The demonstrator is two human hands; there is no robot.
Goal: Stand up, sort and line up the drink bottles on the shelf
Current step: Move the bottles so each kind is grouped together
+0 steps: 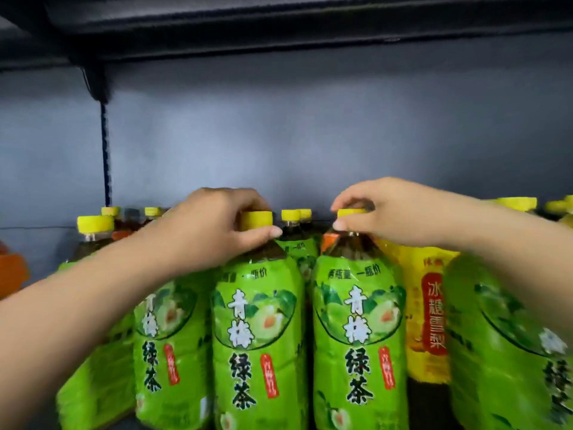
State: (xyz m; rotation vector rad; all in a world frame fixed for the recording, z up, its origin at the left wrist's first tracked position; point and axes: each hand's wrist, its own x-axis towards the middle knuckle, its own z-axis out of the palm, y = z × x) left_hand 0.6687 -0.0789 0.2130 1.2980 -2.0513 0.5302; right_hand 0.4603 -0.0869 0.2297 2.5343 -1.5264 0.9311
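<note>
The left hand point(214, 231) curls round the yellow cap point(256, 219) of a green bottle point(257, 336) at the front of the shelf, thumb under the cap's rim. The right hand point(381, 215) pinches the cap of the neighbouring green bottle point(356, 336) the same way. Both bottles stand upright, touching side by side.

Held only at the top, either bottle could swing at its base and knock its neighbours, I'd judge; the leaning green bottle point(96, 383) at far left looks ready to slide. A yellow bottle point(429, 311) sits among the green ones, so the sorting is not done.

The green labels read 青梅绿茶, with "一瓶价" above. The yellow label reads 冰糖雪梨 on a red panel. No brand name is legible.
</note>
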